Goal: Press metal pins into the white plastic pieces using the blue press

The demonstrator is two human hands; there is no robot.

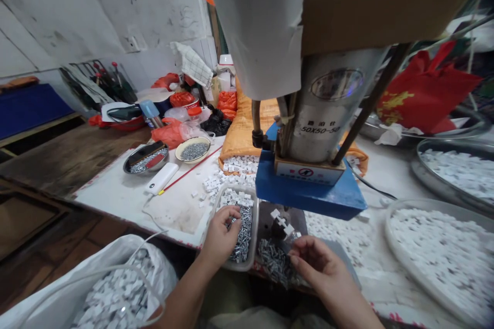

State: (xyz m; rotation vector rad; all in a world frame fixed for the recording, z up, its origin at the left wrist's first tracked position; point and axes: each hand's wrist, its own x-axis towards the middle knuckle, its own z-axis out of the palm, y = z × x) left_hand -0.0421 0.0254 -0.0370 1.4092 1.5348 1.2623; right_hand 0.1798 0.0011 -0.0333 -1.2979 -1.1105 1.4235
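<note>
My left hand (pixel 224 232) is over a clear plastic tray (pixel 252 247) that holds silvery screws (pixel 242 239) and, at its far end, small white plastic pieces (pixel 236 197). Its fingers are curled in a pinch, and whatever is between them is too small to name. To the right, my right hand (pixel 322 264) is beside a loose heap of screws (pixel 275 259), thumb and forefinger drawn together; what they hold cannot be made out. Between the hands, a few white plastic pieces (pixel 283 223) sit on a dark fixture below the blue head of a press (pixel 309 190).
White pieces spill from an orange sack (pixel 241 136). More fill a round tray (pixel 389 221) and a metal basin (pixel 419 164) at right, and a white sack (pixel 129 244) at lower left. A bowl of small metal parts (pixel 178 157) and a red stick (pixel 189 172) lie at left.
</note>
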